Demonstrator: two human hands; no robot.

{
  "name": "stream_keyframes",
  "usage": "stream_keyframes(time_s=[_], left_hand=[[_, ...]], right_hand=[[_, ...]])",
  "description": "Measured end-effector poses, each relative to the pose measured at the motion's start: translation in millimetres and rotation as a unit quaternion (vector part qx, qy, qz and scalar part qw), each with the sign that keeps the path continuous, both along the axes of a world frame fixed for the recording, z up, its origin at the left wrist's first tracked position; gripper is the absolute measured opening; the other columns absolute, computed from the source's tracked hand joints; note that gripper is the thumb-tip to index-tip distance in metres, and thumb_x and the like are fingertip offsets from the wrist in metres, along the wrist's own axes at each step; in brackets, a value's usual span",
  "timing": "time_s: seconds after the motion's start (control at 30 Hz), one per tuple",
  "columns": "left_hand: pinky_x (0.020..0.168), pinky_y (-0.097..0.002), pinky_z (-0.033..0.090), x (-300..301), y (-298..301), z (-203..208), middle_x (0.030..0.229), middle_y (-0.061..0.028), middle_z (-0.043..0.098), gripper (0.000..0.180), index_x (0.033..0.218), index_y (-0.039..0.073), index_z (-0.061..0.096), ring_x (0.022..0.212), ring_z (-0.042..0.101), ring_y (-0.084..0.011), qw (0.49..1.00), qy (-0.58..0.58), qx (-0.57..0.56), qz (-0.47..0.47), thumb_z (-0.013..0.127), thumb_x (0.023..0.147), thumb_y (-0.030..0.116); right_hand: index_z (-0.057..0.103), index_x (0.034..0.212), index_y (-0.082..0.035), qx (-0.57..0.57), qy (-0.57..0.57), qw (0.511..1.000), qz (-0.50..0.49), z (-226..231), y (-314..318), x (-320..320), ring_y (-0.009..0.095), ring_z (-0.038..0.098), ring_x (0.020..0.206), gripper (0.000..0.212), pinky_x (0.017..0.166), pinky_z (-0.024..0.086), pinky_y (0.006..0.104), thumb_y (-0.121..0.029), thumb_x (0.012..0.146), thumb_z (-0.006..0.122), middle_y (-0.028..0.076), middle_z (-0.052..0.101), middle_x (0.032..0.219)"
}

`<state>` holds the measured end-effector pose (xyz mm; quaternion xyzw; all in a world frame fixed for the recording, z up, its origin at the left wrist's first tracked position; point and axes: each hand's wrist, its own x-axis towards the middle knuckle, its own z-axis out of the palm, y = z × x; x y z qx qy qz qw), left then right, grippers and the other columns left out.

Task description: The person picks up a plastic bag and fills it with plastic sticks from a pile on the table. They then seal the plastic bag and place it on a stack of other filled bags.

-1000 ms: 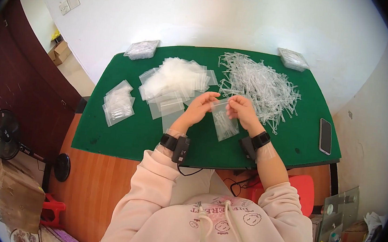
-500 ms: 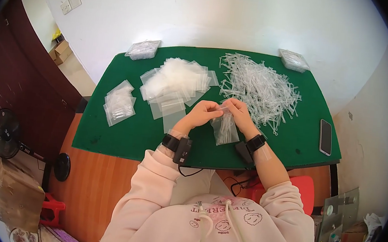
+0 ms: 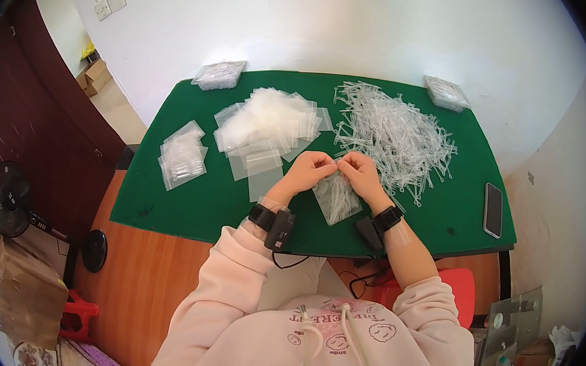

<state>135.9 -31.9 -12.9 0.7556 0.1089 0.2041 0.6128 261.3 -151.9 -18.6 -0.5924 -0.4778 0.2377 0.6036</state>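
Note:
Between my two hands hangs a small clear plastic bag (image 3: 337,200) holding several thin clear plastic sticks. My left hand (image 3: 308,169) pinches the bag's top edge with thumb and forefinger. Close beside it, my right hand (image 3: 363,174) pinches the same edge, the fingertips nearly meeting. Just beyond the right hand lies a big heap of clear plastic sticks with looped ends (image 3: 396,133). To the left of it spreads a pile of flat clear bags (image 3: 267,124). Farther left, filled bags (image 3: 183,155) are stacked on the green table (image 3: 184,211).
Clear boxes of sticks stand at the far left corner (image 3: 219,75) and far right corner (image 3: 447,93). A phone (image 3: 493,210) lies near the right edge. A black fan (image 3: 9,198) is left of the table; a red stool (image 3: 455,294) sits below its right side.
My fingertips have drawn together along the bag's top edge. The bag now hangs slightly lower and spreads flatter, its sticks fanned more.

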Motion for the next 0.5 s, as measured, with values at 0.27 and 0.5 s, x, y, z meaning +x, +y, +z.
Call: stream_keyframes(time_s=[0.27,0.5], left_hand=[[0.050,-0.0232,0.038,2,11,-9,0.058,-0.0002,0.054,0.021,0.072,-0.001,0.062,0.054,0.046,-0.0067,0.993,0.019,0.089,0.075,0.064,0.075,0.020],[0.052,-0.0243,0.041,-2,13,-8,0.061,-0.0018,0.057,0.018,0.076,0.000,0.063,0.054,0.051,-0.0094,0.986,0.022,0.139,0.093,0.063,0.077,0.018]], right_hand=[[0.057,0.073,-0.001,-0.008,0.033,0.995,-0.092,-5,2,13,0.003,0.044,0.052,0.018,0.047,0.035,0.0199,-0.017,0.081,0.060,-0.003,0.050,0.058],[0.059,0.074,-0.004,-0.004,-0.126,0.981,-0.144,4,-5,19,0.014,0.052,0.063,0.007,0.055,0.040,0.0270,-0.011,0.076,0.060,0.003,0.055,0.067]])
